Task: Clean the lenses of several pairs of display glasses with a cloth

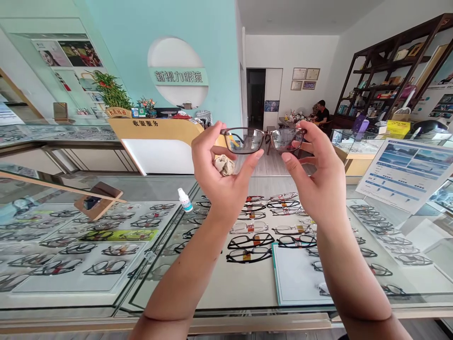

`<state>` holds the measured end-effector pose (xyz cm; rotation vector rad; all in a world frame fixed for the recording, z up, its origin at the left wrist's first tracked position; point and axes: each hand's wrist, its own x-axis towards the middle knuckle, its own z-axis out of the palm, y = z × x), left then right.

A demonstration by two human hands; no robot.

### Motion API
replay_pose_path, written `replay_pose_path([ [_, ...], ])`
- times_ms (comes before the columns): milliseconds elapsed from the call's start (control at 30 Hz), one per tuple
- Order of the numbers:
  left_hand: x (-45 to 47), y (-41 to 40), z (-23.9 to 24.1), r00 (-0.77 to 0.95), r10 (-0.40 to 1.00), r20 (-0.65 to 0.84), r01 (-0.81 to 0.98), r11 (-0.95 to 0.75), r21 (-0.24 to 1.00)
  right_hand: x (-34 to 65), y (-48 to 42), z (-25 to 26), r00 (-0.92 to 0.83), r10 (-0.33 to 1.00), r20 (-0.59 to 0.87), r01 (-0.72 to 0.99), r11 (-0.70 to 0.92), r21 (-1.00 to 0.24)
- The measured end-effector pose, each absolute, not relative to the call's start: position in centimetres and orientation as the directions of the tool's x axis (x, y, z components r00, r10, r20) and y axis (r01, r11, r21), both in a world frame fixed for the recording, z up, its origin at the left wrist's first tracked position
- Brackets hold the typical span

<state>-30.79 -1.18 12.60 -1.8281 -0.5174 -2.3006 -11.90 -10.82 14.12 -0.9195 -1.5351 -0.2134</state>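
I hold a pair of dark-framed glasses (pixel 264 140) up at eye height with both hands. My left hand (pixel 221 174) pinches the left end of the frame between thumb and forefinger, and a crumpled beige cloth (pixel 225 165) is tucked in its palm. My right hand (pixel 316 174) grips the right end of the frame with its fingers curled round it. The lenses face me and show faint reflections.
Below my arms runs a glass display counter (pixel 170 283) with several rows of spectacle frames inside. A small white dropper bottle (pixel 185 199) and a wooden table mirror (pixel 99 200) stand on it. A printed sheet (pixel 406 172) leans at the right. A seated person (pixel 321 114) is far back.
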Motion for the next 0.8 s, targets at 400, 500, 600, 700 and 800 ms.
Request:
replay_pose_path([
  [400,-31.35,-0.40,13.13,-0.250,0.112,0.962,0.194,-0.967,0.163,-11.80,-10.02,14.70,0.053,0.400,0.915,0.431,0.817,-0.382],
  [500,-31.52,-0.31,13.01,-0.243,0.122,0.962,0.187,-0.967,0.170,-11.86,-10.14,14.64,0.054,0.392,0.918,0.442,0.815,-0.374],
  [600,-31.59,-0.20,12.85,-0.238,0.122,0.964,0.219,-0.960,0.176,-11.99,-10.49,14.68,0.057,0.397,0.916,0.498,0.784,-0.371],
  [700,-31.55,-0.19,12.76,-0.235,0.131,0.963,0.279,-0.940,0.196,-12.15,-10.79,14.78,0.062,0.411,0.910,0.542,0.752,-0.376],
  [800,-31.45,-0.23,12.70,-0.247,0.116,0.962,0.328,-0.924,0.196,-12.28,-10.92,14.85,0.070,0.421,0.904,0.536,0.749,-0.390],
])
